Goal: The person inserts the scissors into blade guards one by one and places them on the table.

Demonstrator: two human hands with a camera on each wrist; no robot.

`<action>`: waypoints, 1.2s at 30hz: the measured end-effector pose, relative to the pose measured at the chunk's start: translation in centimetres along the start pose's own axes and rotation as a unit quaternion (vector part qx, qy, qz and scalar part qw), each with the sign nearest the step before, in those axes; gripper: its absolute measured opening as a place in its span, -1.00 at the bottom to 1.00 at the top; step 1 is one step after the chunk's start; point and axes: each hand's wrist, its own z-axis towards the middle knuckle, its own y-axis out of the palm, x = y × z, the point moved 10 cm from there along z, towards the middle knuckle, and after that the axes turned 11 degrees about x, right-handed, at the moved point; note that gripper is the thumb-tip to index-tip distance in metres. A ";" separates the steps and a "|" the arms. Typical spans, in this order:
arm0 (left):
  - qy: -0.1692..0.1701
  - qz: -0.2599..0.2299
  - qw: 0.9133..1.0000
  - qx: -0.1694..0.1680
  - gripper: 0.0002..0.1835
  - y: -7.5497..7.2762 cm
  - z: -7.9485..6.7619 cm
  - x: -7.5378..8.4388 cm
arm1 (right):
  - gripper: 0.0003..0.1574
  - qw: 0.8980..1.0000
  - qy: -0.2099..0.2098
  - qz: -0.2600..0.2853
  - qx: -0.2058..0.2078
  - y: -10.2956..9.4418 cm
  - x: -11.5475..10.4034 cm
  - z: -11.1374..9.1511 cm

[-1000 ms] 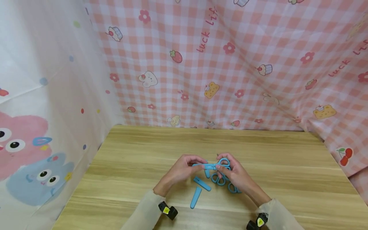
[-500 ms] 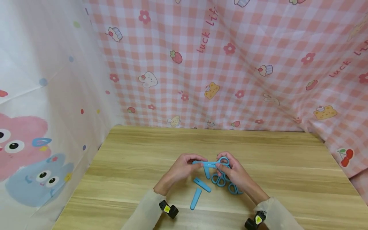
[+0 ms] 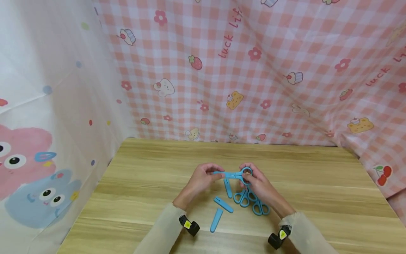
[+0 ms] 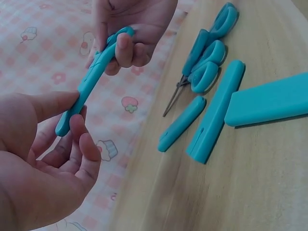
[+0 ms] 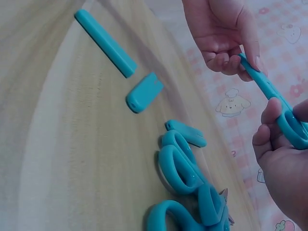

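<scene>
In the head view, my left hand [image 3: 203,179] pinches a blue blade cover [image 3: 227,175] between thumb and fingers. The cover sits over the blades of a pair of blue scissors [image 3: 238,175], whose finger loops my right hand [image 3: 256,181] grips. Both wrist views show scissors and cover in one line, raised above the tabletop, with the blades hidden inside. Just below the hands lie two more pairs of scissors [image 3: 242,198], partly overlapping; a bare metal blade [image 4: 172,100] shows in the left wrist view. Three loose blade covers [image 3: 223,204] lie left of them.
The wooden table [image 3: 152,197] reaches back to a pink checked cloth [image 3: 209,70] hanging behind it. A white cloth [image 3: 63,70] with cartoon figures hangs on the left. Each wrist carries a black camera [image 3: 189,225].
Both hands have moved slightly away from me with the scissors and cover, still gripping them. More of the nearest loose cover and the scissors on the table now shows.
</scene>
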 end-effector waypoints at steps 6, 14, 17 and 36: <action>-0.013 -0.028 0.999 0.010 -0.85 0.1 1.2 -0.2 | -0.65 0.997 0.008 -0.052 0.060 -1.5 0.5 1.4; -0.047 -0.051 0.997 0.032 -0.79 0.2 2.8 -1.5 | -0.52 0.992 0.025 -0.063 0.107 -3.0 1.5 3.2; -0.058 -0.053 0.996 0.046 -0.76 0.1 3.3 -2.1 | -0.50 0.992 0.024 -0.051 0.116 -3.2 1.7 3.8; -0.091 -0.079 0.983 0.141 -0.80 -0.1 5.4 -4.3 | -0.66 0.976 0.033 -0.121 0.180 -5.9 3.5 5.6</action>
